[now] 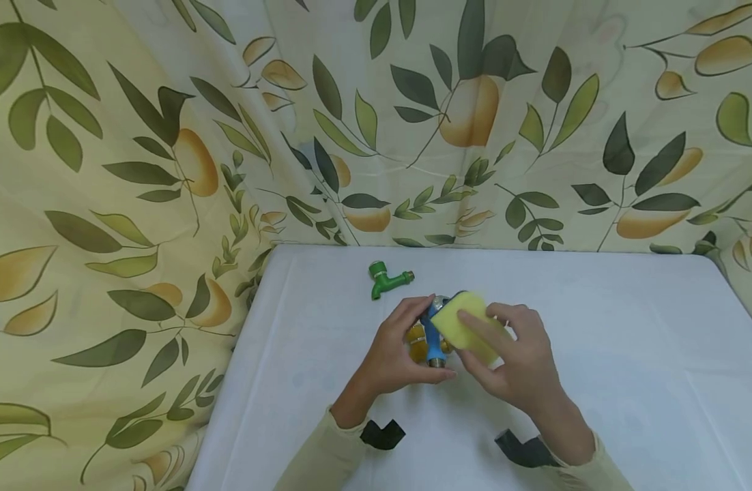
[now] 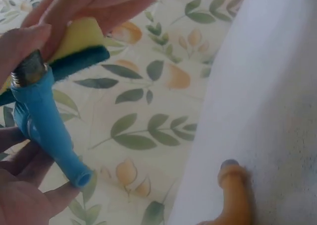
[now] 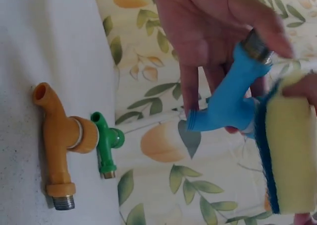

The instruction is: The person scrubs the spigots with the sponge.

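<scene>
My left hand [image 1: 391, 354] grips a blue plastic tap [image 1: 434, 341], thumb at its threaded metal end and fingers along the other side. In the right wrist view the tap [image 3: 230, 98] hangs between thumb and fingers, its ribbed spout pointing left. My right hand [image 1: 517, 354] holds a yellow sponge [image 1: 465, 320] with a dark scouring pad on one face. That pad faces the blue tap and lies right at its handle end, seen best in the right wrist view on the sponge [image 3: 292, 150]. The sponge partly covers the tap's handle.
An orange-yellow tap [image 3: 57, 145] lies on the white table [image 1: 628, 354], below the hands and partly hidden by them in the head view. Farther back lies a green tap [image 1: 382, 279]. A leaf-patterned curtain [image 1: 413, 170] hangs behind the table and along its left side.
</scene>
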{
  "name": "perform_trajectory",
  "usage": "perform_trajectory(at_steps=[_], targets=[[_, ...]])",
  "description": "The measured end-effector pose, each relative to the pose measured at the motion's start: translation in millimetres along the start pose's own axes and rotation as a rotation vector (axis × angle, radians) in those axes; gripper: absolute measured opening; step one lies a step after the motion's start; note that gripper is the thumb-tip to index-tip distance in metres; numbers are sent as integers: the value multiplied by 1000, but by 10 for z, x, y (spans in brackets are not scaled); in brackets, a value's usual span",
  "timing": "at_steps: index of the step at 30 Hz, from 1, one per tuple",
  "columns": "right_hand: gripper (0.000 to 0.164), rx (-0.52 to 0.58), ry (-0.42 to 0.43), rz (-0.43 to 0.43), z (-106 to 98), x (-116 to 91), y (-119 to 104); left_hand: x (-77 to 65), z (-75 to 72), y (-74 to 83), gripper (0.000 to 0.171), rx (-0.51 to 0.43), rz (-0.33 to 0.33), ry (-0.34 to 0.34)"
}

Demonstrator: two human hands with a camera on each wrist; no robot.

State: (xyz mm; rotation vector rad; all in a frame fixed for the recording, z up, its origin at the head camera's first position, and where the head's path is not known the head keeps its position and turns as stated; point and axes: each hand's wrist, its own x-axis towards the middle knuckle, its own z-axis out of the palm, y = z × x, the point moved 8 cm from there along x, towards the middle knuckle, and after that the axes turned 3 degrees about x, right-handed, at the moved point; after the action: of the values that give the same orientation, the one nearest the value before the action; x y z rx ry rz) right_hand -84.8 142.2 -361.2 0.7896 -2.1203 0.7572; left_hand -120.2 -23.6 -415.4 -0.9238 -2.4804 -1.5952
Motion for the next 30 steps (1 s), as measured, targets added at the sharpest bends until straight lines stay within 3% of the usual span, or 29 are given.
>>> perform_trajectory(at_steps=[4, 8, 15, 20, 24, 26, 28, 30], targets=[[54, 28, -8, 93, -13, 11, 66, -1, 8, 41, 104, 102, 51, 6], [51, 129, -51, 220, -22, 13, 159, -10, 27, 114, 105, 234, 151, 8], [55, 184, -132, 303, -19, 31, 215, -34, 52, 211, 99, 489, 286, 38], [57, 183, -142, 307, -19, 39, 219, -37, 49, 250, 100, 536, 303, 48], [58, 158, -156, 316, -22, 40, 211, -33, 28, 256, 103, 497, 293, 61], [60, 161, -166, 311, -15, 36, 200, -24, 10, 225, 103, 408, 251, 55], [60, 149, -165, 311, 0, 30, 202, -19, -14, 160, 104, 224, 177, 42], [60, 136, -162, 320, 28, 13, 199, -17, -28, 73, 105, -66, 94, 24]])
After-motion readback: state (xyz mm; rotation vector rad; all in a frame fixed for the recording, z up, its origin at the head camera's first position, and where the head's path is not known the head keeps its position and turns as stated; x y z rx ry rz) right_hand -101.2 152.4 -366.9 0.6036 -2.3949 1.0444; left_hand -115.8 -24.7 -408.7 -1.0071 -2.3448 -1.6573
